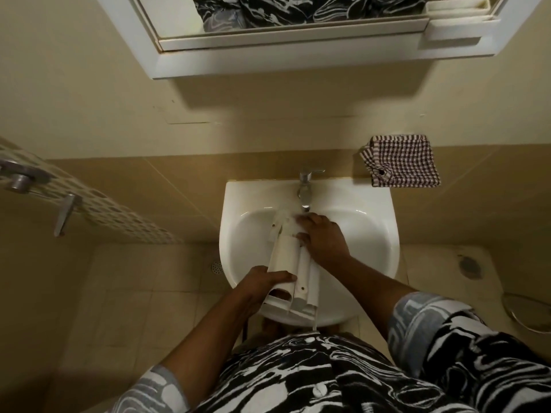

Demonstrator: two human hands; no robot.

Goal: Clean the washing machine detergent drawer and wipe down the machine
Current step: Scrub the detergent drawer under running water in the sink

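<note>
The white plastic detergent drawer (287,260) lies lengthwise over the white sink (372,234), its far end under the chrome tap (304,189). My left hand (262,283) grips the drawer's near end, thumb across the top. My right hand (320,236) is on the drawer's far part right below the spout, fingers bent over its upper surface. Whether water runs from the tap I cannot tell. The washing machine is out of view.
A checked cloth (401,160) hangs on the wall to the right of the tap. A mirror cabinet (298,40) juts out overhead. At left stands a mosaic ledge with metal fittings (21,178). The tiled floor has a drain (216,266) at left.
</note>
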